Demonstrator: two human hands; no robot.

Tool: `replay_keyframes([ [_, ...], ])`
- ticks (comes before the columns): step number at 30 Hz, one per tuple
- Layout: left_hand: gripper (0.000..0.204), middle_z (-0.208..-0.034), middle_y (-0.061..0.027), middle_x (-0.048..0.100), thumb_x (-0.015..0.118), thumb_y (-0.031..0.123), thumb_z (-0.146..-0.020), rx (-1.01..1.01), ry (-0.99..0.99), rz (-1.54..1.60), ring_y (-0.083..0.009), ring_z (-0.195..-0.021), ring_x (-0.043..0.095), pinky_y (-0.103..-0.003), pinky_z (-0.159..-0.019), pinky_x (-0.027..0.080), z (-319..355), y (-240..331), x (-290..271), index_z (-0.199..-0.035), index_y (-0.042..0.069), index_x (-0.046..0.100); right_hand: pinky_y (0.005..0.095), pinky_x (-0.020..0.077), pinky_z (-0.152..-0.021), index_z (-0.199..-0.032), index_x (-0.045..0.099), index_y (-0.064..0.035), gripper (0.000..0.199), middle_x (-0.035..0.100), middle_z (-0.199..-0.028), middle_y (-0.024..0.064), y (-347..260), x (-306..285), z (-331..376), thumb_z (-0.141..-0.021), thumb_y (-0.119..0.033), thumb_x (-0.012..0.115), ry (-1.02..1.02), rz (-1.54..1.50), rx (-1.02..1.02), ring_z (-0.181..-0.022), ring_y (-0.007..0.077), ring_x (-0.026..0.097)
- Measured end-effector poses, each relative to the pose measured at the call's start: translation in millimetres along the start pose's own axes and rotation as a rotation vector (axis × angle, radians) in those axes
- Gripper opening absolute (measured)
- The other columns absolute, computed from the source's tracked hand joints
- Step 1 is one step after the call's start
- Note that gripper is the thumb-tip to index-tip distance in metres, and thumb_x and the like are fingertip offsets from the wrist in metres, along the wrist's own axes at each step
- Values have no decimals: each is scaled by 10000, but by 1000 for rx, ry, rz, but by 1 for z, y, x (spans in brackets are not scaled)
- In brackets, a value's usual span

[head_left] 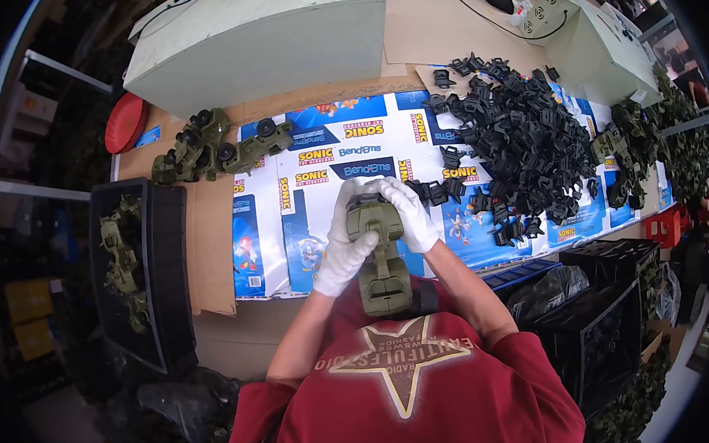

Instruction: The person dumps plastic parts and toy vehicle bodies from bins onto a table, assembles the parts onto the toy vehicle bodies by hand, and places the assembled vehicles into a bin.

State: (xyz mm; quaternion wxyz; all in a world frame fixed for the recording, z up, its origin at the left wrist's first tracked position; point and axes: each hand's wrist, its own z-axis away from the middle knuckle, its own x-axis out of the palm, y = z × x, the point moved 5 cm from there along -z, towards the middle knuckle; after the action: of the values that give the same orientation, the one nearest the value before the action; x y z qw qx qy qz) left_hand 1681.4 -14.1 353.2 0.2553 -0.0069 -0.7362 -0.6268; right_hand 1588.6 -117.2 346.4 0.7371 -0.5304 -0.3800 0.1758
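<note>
A toy-assembly workshop: a heap of small black plastic parts (pixel 521 146), olive-green plastic toy vehicles (pixel 217 146) and a black plastic crate (pixel 167 291) crowd a cardboard-covered workbench (pixel 419 30).

Olive toy truck body (pixel 384 264), upright, gripped in hands.

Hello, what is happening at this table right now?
A person in white gloves holds an olive green toy vehicle body upright against the chest. The left hand grips its side, and the right hand presses at its top end. A heap of small black plastic parts lies on the table to the right. Finished green toy vehicles stand to the left, and more lie in a black bin.
</note>
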Motion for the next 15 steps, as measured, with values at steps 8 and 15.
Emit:
replay_keyframes([
  [8, 617, -1210, -136, 574, 703, 371, -886, 61, 116, -267, -208, -1120, 560, -330, -969, 453, -6, -14, -16, -1303, -17, 466, 357, 426, -1002, -1225, 586, -1, 370, 638, -1176, 138, -4, 12, 18, -984, -262, 482, 11, 435, -383, -1165, 251, 584],
  [15, 388, -1060, -161, 626, 570, 261, -951, 81, 236, -394, -219, -982, 616, -340, -872, 495, 9, -17, -20, -1197, -38, 538, 342, 492, -821, -1044, 641, 7, 180, 666, -986, 158, 11, 17, 18, -920, -78, 542, 206, 598, -356, -923, 278, 656],
])
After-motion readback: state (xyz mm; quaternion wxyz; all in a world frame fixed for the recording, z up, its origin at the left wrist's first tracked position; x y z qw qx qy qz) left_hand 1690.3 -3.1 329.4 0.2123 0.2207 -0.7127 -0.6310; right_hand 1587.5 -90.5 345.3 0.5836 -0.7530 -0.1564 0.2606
